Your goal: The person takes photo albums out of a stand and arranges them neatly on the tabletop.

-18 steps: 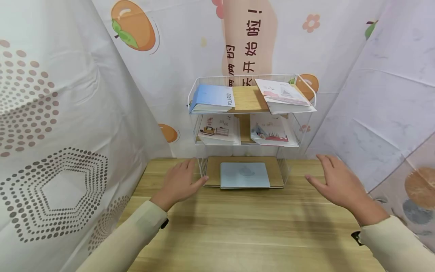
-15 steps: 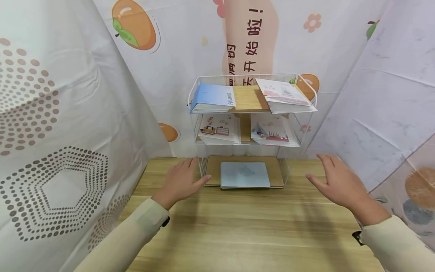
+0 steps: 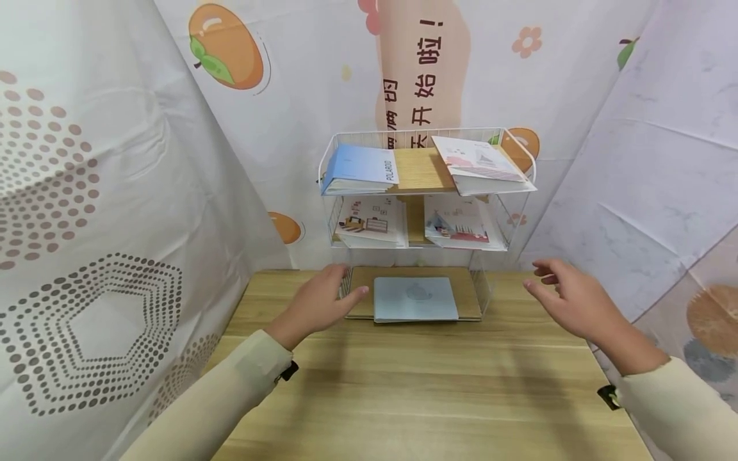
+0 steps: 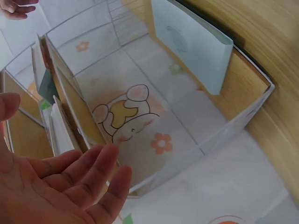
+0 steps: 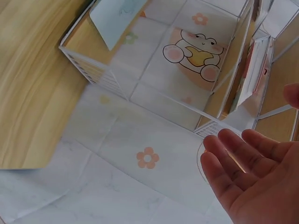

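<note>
A white wire rack with three wooden shelves stands between my hands. My left hand hovers near its lower left side with relaxed fingers and holds nothing. To the right of the rack my right hand is held in the air, its fingers loosely bent around nothing. A pale blue booklet lies on the bottom shelf. On the middle shelf sit two illustrated albums, the left album and the right album. The top shelf bears a blue POLAROID album and a white-pink album.
The rack stands at the back of a wooden table. White patterned cloth hangs behind it and on both sides, with the left cloth close to my left arm. A dark band shows at my left wrist.
My left hand has shifted slightly right, toward the rack. The right hand's fingers have bent a little more. The albums and booklet have stayed in place on the rack.
</note>
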Tool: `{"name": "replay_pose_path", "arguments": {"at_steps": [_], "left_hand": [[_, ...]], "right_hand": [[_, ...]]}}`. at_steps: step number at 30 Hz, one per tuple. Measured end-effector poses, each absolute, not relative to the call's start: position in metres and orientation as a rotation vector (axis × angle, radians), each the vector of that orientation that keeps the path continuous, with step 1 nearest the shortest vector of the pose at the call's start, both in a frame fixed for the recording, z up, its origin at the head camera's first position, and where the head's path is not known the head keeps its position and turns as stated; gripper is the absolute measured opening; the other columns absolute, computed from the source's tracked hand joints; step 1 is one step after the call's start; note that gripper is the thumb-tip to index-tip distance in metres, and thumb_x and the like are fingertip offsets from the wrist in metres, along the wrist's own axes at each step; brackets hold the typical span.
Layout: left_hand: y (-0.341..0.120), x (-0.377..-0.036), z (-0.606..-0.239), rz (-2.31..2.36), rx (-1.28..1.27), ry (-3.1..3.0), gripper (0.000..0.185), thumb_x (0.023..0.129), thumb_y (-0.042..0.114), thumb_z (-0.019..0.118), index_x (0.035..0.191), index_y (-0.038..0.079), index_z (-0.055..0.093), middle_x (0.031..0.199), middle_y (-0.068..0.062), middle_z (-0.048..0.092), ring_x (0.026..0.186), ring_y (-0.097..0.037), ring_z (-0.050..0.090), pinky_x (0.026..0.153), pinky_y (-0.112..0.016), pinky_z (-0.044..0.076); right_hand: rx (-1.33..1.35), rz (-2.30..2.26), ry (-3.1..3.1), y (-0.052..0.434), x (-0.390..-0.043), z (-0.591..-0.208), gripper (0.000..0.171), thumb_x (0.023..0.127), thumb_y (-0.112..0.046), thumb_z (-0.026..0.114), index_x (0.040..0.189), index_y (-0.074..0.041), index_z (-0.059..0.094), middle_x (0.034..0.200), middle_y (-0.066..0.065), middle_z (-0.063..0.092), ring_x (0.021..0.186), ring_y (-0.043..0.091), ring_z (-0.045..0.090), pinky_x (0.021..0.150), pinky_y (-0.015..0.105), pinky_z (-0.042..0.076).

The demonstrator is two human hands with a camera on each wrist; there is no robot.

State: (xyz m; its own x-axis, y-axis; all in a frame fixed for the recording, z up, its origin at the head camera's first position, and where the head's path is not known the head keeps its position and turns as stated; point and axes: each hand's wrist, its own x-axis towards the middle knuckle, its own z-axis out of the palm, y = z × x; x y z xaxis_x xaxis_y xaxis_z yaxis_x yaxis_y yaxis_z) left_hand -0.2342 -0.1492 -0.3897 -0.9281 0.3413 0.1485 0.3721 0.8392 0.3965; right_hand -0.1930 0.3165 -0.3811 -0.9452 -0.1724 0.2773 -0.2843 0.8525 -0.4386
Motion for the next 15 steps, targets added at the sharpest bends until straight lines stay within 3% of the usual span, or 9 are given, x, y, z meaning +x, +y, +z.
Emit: {"name": "replay_pose_path", "arguments": {"at_steps": [5,15], "left_hand": [[-0.142,-0.238,-0.382,-0.735,-0.589,-2.944,0.079,0.099,0.072,0.045,0.146,0.009,0.052,0.129,-0.007,0.063,0.115,-0.024,0.063,0.095,-0.05,0.055],[-0.132,-0.241,-0.371,-0.976,-0.6,-2.954,0.07,0.101,0.064,0.05,0.142,0.008,0.056,0.129,-0.005,0.066,0.115,-0.022,0.067,0.097,-0.047,0.057]], "right_hand": [[0.365,0.686,-2.785,0.317,-0.195,-0.374,0.056,0.107,-0.041,0.055,0.142,0.003,0.052,0.129,0.026,0.065,0.113,0.046,0.066,0.088,0.064,0.055],[0.359,0.696,-2.763,0.317,-0.202,-0.364,0.055,0.106,-0.041,0.056,0.141,0.002,0.053,0.124,0.025,0.069,0.11,0.044,0.069,0.089,0.064,0.054]]}}
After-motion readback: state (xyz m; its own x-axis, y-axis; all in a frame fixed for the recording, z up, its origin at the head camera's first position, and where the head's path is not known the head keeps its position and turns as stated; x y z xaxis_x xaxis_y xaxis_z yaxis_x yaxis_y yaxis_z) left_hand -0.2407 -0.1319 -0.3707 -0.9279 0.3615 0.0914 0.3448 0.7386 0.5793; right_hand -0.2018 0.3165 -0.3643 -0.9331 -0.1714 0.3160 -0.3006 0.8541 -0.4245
